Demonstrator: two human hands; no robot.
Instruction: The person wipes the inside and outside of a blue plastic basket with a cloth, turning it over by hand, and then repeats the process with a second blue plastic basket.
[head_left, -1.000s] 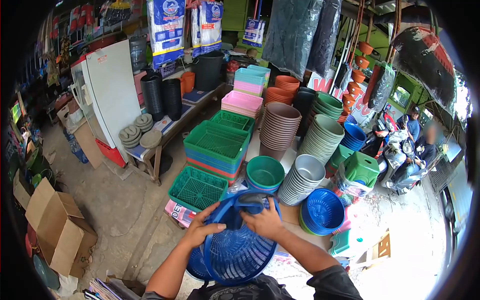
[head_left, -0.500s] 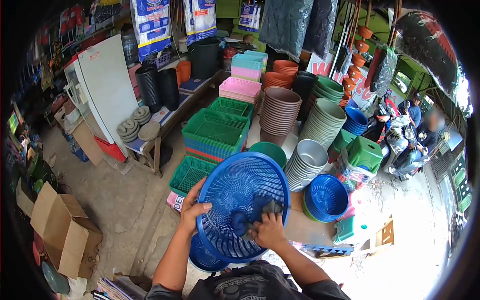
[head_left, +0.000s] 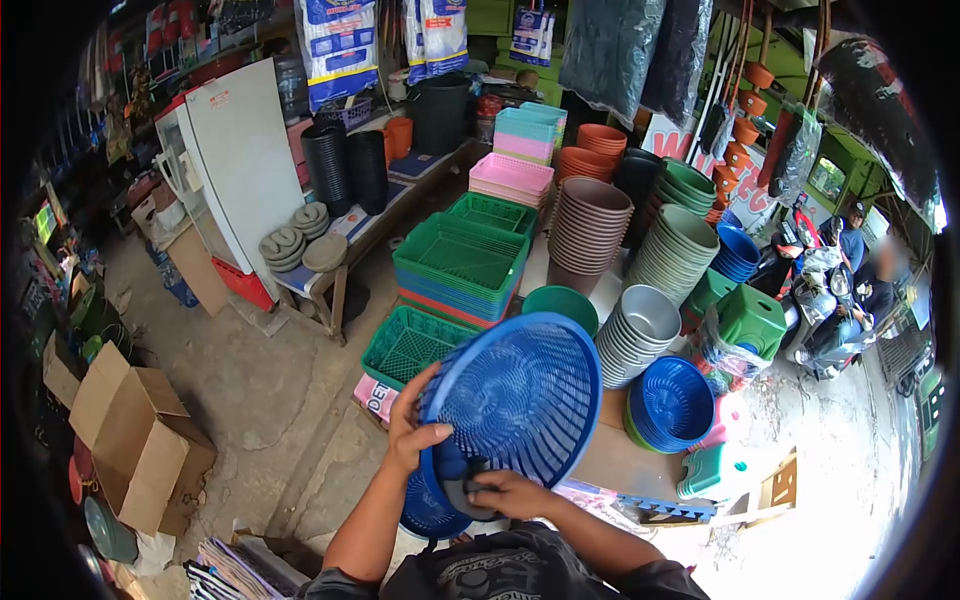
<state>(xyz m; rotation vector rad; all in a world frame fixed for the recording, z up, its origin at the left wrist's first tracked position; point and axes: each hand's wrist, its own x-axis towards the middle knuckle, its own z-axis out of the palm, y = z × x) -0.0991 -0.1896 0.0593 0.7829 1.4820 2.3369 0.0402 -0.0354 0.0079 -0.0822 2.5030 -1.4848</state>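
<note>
A round blue plastic basket (head_left: 530, 395) with slotted sides is tilted in front of me, its hollow facing up and to the right. My left hand (head_left: 412, 430) is closed on its left rim, thumb on the inside. At the lower left of the basket, my right hand (head_left: 508, 494) grips a dark grey-blue cloth (head_left: 462, 488) that lies against the rim. Part of the cloth is hidden by my fingers. Below, a second blue basket (head_left: 428, 512) shows only partly, covered by the first one and my arms.
Ahead stand stacked green baskets (head_left: 460, 250), brown pots (head_left: 590, 225), silver-grey basins (head_left: 635, 330) and blue baskets (head_left: 672, 400). A white fridge (head_left: 245, 160) is at left, above an open cardboard box (head_left: 145, 440). People sit by a motorbike (head_left: 825, 285) at right.
My right hand has moved with the cloth from the basket's inner right side to its lower left rim. The basket has tilted further. My view has turned slightly left.
</note>
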